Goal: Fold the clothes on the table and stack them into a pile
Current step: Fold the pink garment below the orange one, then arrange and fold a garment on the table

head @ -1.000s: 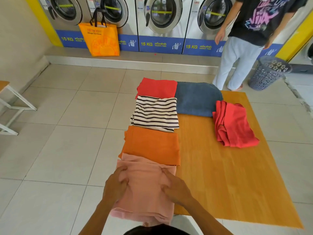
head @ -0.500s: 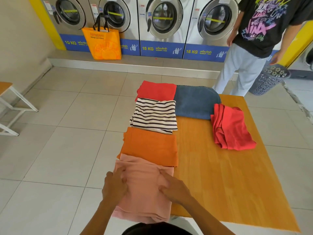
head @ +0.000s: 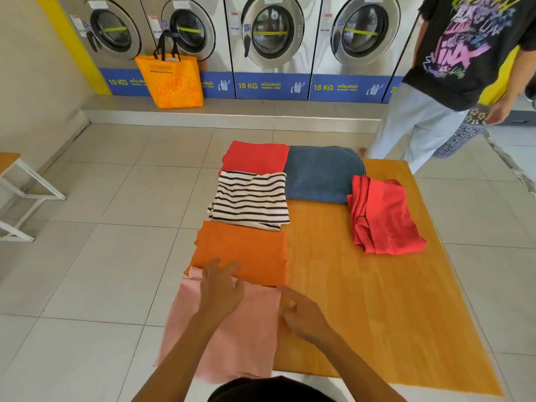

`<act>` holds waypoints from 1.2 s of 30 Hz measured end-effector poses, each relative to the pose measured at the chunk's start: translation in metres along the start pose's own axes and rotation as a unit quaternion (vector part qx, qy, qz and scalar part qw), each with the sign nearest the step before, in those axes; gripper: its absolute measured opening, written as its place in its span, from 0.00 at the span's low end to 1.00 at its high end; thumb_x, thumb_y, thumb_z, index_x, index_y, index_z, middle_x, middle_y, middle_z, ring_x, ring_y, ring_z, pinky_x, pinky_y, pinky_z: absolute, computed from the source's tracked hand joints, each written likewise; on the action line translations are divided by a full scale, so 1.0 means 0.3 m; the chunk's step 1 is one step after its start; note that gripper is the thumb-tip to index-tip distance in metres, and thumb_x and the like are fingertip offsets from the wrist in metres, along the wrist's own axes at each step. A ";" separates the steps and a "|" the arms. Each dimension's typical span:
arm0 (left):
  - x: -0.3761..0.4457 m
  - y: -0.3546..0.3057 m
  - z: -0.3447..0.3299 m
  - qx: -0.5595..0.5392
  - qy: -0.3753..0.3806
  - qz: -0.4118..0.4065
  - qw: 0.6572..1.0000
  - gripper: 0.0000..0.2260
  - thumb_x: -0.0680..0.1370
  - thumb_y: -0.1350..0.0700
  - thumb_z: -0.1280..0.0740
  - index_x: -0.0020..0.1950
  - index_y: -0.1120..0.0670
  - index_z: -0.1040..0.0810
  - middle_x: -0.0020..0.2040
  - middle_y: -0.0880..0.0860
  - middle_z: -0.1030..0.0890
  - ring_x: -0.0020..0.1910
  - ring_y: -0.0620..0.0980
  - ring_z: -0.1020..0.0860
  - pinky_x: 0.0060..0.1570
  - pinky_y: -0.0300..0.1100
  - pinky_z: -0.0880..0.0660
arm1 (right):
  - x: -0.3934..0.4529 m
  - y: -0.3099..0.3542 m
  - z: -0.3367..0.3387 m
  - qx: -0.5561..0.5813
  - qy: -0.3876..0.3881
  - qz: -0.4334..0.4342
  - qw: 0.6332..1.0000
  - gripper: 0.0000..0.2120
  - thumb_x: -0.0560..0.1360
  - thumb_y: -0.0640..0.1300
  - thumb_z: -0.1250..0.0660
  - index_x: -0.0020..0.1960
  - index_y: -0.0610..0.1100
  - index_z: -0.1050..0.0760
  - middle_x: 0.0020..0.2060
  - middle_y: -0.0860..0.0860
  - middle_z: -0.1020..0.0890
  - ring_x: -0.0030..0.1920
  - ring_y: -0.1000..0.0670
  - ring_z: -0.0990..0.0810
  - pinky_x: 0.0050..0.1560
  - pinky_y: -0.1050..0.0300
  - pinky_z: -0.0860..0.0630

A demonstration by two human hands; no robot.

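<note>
A wooden table (head: pixel 377 309) carries a row of folded clothes along its left edge: a pink garment (head: pixel 243 340) nearest me, then an orange one (head: pixel 246 250), a black-and-white striped one (head: pixel 252 198) and a red one (head: pixel 258 156). A folded blue denim piece (head: pixel 322 174) lies at the far end. A loosely folded red garment (head: pixel 383 216) sits at the right. My left hand (head: pixel 222 285) lies flat with fingers spread over the seam between pink and orange. My right hand (head: pixel 301 313) rests on the pink garment's right edge, fingers curled at it.
A person in a black printed T-shirt (head: pixel 464 50) and pale trousers stands at the table's far right corner, beside a grey laundry basket (head: pixel 461 134). Washing machines (head: pixel 269 44) line the back wall with an orange bag (head: pixel 171 79) in front. A bench (head: pixel 17 187) stands left.
My left hand has slid forward from the pink garment's middle to its far edge, fingers spreading onto the orange one. My right hand has moved to the pink garment's right edge.
</note>
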State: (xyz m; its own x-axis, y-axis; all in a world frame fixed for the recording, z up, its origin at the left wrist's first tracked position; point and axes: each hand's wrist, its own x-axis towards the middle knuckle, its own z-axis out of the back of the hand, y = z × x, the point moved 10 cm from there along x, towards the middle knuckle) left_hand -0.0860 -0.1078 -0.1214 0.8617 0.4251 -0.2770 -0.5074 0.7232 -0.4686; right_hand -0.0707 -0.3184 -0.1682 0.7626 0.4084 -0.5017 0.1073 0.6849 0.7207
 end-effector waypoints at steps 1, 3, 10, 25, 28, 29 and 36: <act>0.015 -0.050 -0.006 -0.005 0.000 -0.011 1.000 0.17 0.79 0.51 0.35 0.68 0.44 0.27 0.77 0.56 0.39 0.76 0.58 0.43 0.71 0.57 0.38 | 0.005 -0.004 0.051 0.023 -0.014 -0.001 1.000 0.26 0.80 0.44 0.40 0.76 0.61 0.35 0.52 0.48 0.14 0.45 0.50 0.16 0.46 0.57 0.20; 0.050 -0.166 -0.033 -0.006 0.005 -0.046 0.999 0.17 0.78 0.52 0.35 0.67 0.45 0.25 0.75 0.56 0.36 0.75 0.58 0.42 0.71 0.55 0.39 | 0.014 -0.023 0.166 0.061 -0.048 -0.009 0.997 0.25 0.80 0.43 0.38 0.75 0.60 0.33 0.47 0.47 0.13 0.35 0.54 0.18 0.38 0.62 0.21; 0.155 -0.657 -0.242 -0.061 0.091 -0.170 0.979 0.14 0.77 0.57 0.34 0.61 0.52 0.20 0.62 0.51 0.21 0.64 0.51 0.28 0.65 0.41 0.35 | 0.036 -0.205 0.540 0.161 -0.134 -0.065 0.976 0.23 0.78 0.45 0.36 0.70 0.62 0.29 0.37 0.49 0.14 0.31 0.55 0.18 0.35 0.61 0.23; 0.361 -1.028 -0.696 -0.115 0.129 0.057 0.983 0.27 0.76 0.46 0.32 0.68 0.62 0.31 0.64 0.62 0.24 0.62 0.62 0.24 0.59 0.51 0.26 | 0.086 -0.680 1.134 0.238 -0.349 -0.211 0.881 0.29 0.77 0.44 0.34 0.75 0.41 0.39 0.61 0.44 0.28 0.52 0.44 0.21 0.46 0.52 0.24; 0.345 -1.038 -0.732 -0.101 0.123 0.050 0.986 0.16 0.77 0.56 0.36 0.63 0.62 0.28 0.59 0.62 0.21 0.57 0.61 0.21 0.52 0.50 0.24 | 0.125 -0.697 1.102 0.288 -0.355 -0.222 0.861 0.27 0.76 0.47 0.32 0.70 0.37 0.35 0.53 0.47 0.21 0.50 0.45 0.19 0.46 0.50 0.23; 0.331 -1.034 -0.746 -0.106 0.130 0.051 0.985 0.16 0.77 0.57 0.37 0.63 0.61 0.29 0.59 0.62 0.21 0.57 0.61 0.21 0.52 0.50 0.24 | 0.139 -0.697 1.088 0.299 -0.358 -0.220 0.857 0.26 0.75 0.48 0.31 0.68 0.37 0.32 0.52 0.47 0.20 0.50 0.45 0.19 0.48 0.48 0.21; 0.112 -0.942 -0.795 -0.212 0.264 0.083 0.937 0.12 0.76 0.54 0.36 0.58 0.54 0.23 0.49 0.55 0.17 0.39 0.50 0.19 0.38 0.43 0.22 | 0.151 -0.698 0.897 0.551 -0.304 -0.238 0.740 0.19 0.67 0.54 0.21 0.51 0.44 0.19 0.35 0.51 0.13 0.34 0.50 0.15 0.30 0.55 0.20</act>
State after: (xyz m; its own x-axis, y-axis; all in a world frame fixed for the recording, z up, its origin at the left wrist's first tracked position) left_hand 0.0860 -0.4277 -0.1982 0.7067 0.1039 -0.6999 -0.6863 0.3413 -0.6423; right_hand 0.1131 -0.6057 -0.2129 0.5816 -0.2974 -0.7571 0.6548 -0.3809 0.6527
